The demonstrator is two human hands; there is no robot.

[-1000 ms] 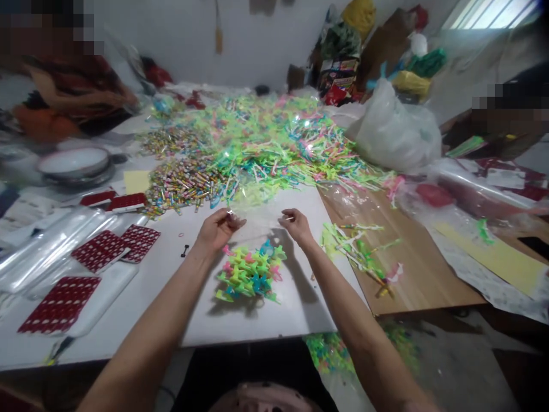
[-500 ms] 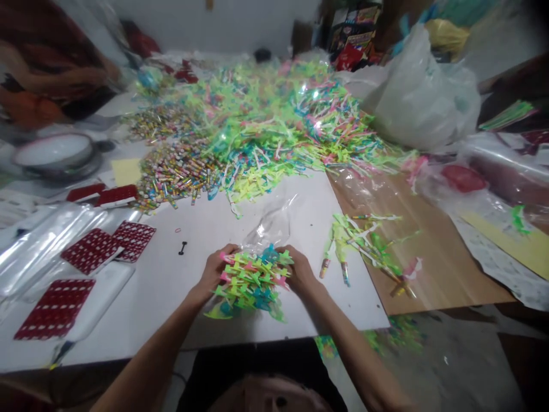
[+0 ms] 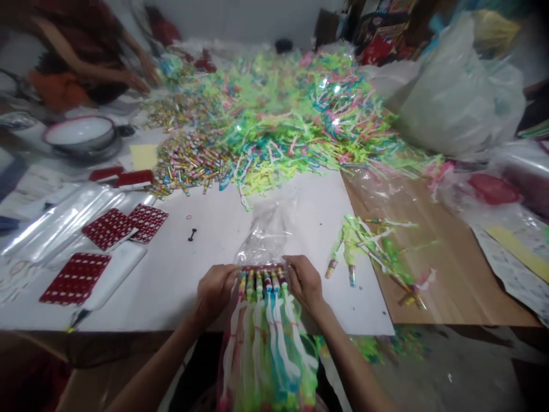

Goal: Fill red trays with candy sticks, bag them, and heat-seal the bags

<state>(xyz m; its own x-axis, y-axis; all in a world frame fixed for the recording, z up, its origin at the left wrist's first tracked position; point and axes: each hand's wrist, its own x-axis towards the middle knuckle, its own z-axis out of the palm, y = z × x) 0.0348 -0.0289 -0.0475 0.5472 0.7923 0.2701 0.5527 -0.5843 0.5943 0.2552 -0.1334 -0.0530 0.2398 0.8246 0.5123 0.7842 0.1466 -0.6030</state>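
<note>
- My forearms reach forward from the two lower sides of the view and slant inward, so that my left grip [image 3: 217,290] and right grip [image 3: 305,280] face each other across the front part of the surface [image 3: 317,229].
- My left grip is closed on the left side of the ribboned bundle [image 3: 268,337] at its far end, fingers curled, knuckles up.
- My right grip grasps the opposite side at about the same level, thumb side turned inward, the wrist bent slightly toward the middle.
- I cannot tell whether the edge of the clear bag [image 3: 266,229] is pinched in my fingers too.
- The bundle is between my two grips, its far end above the surface, the rest reaching past the front edge over my lap.
- Its long axis runs straight away from me, nearly upright in the view.
- The patterned tubes [image 3: 267,280] lie side by side in a row and point away from me; the white, green and blue ribbons [image 3: 257,343] trail toward me.
- A dark red strip [image 3: 262,267] crosses the tubes' far ends, square to that axis.
- The clear bag lies crumpled just beyond, in line with the bundle.
</note>
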